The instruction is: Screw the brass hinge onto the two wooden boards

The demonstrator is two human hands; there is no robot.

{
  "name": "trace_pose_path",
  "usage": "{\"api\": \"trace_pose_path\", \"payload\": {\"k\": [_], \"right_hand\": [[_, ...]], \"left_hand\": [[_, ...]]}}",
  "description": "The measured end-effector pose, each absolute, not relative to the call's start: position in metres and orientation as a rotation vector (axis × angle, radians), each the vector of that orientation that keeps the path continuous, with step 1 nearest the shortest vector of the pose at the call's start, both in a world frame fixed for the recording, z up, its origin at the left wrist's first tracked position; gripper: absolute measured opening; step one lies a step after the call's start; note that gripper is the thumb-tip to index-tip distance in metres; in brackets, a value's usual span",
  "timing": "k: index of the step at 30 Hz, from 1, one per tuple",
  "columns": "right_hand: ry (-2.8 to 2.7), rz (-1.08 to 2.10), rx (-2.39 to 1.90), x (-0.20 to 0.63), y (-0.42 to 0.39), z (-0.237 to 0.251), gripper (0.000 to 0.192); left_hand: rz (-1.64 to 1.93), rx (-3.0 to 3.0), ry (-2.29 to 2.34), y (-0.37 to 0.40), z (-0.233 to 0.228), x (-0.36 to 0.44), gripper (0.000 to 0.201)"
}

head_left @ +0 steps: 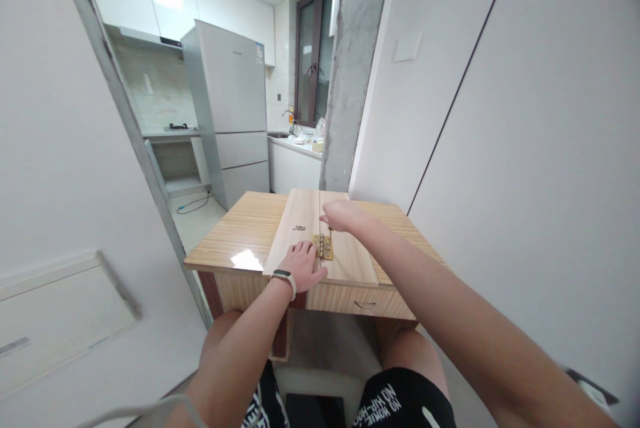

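Two pale wooden boards lie edge to edge, the left board (286,231) and the right board (354,265). A brass hinge (326,251) straddles the seam between them. My left hand (301,265) rests flat on the left board, its fingertips at the hinge's left side and its thumb reaching over the seam. Closed in a fist above the hinge, my right hand (337,215) grips what looks like a screwdriver (331,233); only a thin shaft shows, pointing down at the hinge's right leaf. The handle is hidden in my fingers. A small pile of screws (299,228) lies on the left board.
The boards lie across a wood-grain desk (220,241) with a drawer handle (365,305) at the front. White walls (500,115) stand close on both sides. Beyond the doorway are a grey fridge (235,88) and a sink counter (300,160). My knees are under the desk.
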State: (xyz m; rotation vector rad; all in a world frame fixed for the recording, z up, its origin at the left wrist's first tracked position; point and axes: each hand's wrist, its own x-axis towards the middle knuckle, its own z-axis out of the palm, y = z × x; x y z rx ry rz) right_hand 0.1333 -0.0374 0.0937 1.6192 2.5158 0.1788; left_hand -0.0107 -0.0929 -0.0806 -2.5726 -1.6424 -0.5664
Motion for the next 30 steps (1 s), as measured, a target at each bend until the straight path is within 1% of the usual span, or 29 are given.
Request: {"api": "trace_pose_path", "payload": {"k": [5,10,14,18,24,30], "right_hand": [[2.507,0.192,1.557,0.132,-0.041,0.101,0.030],[2.429,0.169,1.519,0.133,-0.049,0.112,0.034],[2.415,0.165,1.549,0.134,-0.048,0.111,0.035],[2.391,0.229,1.640,0.135,-0.042,0.104,0.046],[2.422,0.284,1.609,0.136,-0.042,0.103,0.034],[2.476,0.198,1.527,0.134,-0.046,0.107,0.030]], "left_hand": [[-0.575,-2.574,-1.629,-0.093,-0.082,-0.011,0.056],[-0.542,-2.573,-1.659,-0.092,-0.082,-0.012,0.056],[-0.561,-2.565,-1.646,-0.092,-0.083,-0.012,0.055],[-0.591,-2.563,-1.625,-0.091,-0.085,-0.012,0.054],[-0.576,-2.574,-1.622,-0.091,-0.084,-0.013,0.056],[-0.538,-2.576,-1.642,-0.092,-0.083,-0.012,0.057]]}}
